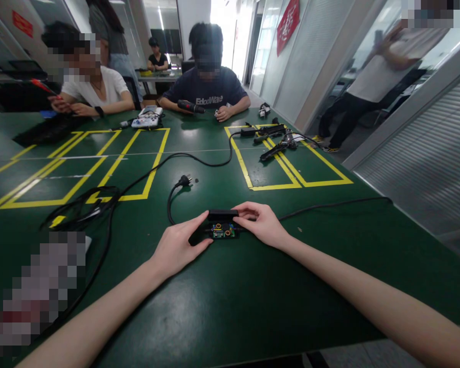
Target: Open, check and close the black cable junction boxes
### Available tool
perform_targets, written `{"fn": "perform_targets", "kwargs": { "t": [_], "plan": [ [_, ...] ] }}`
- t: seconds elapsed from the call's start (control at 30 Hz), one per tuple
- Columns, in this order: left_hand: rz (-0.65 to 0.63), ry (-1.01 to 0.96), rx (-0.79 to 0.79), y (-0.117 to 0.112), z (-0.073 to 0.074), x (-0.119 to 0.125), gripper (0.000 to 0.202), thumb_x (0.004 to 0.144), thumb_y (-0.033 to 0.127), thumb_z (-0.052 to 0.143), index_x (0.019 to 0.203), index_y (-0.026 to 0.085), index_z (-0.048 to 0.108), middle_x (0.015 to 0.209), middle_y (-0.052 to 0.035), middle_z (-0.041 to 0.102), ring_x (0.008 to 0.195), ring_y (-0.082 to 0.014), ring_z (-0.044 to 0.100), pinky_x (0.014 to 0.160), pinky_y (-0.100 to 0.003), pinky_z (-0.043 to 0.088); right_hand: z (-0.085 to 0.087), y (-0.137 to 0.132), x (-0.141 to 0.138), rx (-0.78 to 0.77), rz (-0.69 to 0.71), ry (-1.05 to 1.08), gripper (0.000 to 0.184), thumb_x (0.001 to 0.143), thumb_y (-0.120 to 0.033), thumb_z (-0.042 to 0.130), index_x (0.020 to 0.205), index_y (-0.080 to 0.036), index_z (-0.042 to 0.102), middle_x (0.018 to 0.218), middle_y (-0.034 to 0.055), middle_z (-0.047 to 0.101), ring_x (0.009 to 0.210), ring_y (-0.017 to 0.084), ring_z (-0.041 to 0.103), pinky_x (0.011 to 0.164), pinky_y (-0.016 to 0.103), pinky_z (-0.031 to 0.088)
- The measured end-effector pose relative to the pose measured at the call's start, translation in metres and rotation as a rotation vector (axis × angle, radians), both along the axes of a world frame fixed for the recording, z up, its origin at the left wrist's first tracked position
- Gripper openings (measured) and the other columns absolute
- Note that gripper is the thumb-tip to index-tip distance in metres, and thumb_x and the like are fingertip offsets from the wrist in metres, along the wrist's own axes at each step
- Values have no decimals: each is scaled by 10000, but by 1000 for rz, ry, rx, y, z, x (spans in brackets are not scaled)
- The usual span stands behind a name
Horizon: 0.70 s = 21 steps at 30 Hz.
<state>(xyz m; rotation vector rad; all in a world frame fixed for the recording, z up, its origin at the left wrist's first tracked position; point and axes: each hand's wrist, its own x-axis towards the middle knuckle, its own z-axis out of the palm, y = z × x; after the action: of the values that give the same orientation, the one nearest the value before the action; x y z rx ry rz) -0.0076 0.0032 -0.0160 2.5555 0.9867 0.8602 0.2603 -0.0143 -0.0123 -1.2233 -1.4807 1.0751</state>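
Observation:
An opened black power adapter lies in front of me on the green table, its circuit board (223, 231) with copper-wound coils exposed. The adapter's black cover (223, 214) stands along the far side of the board. My right hand (263, 225) pinches the cover's right end between thumb and fingers. My left hand (178, 246) spans the adapter's left end, index fingertip at the cover and thumb at the board's near corner. A power plug (184, 180) on a short black cord lies just beyond my left hand. Another black cord (329, 205) runs off to the right.
Coiled black cable (95, 204) lies at left, beside a pixelated object (42, 286). Yellow tape (276, 187) marks the table (199, 306). Black tools and parts (276, 143) lie at the far right. Across sit two people, one near a power drill (190, 106); a white device (147, 117) stands between them.

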Motion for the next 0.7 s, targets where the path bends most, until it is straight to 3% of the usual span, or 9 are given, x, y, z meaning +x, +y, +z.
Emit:
{"fn": "perform_targets", "kwargs": {
  "t": [0.7],
  "plan": [
    [-26,-85,-24,-1,4,0,462,907,293,739,1351,196,657,1234,-87,775,1046,-246,779,978,-380,628,4,-3,3,102,72,-78,210,821,-309,755,980,-174,766,976,67,774,854,190,734,841,358,641]
  ]
}}
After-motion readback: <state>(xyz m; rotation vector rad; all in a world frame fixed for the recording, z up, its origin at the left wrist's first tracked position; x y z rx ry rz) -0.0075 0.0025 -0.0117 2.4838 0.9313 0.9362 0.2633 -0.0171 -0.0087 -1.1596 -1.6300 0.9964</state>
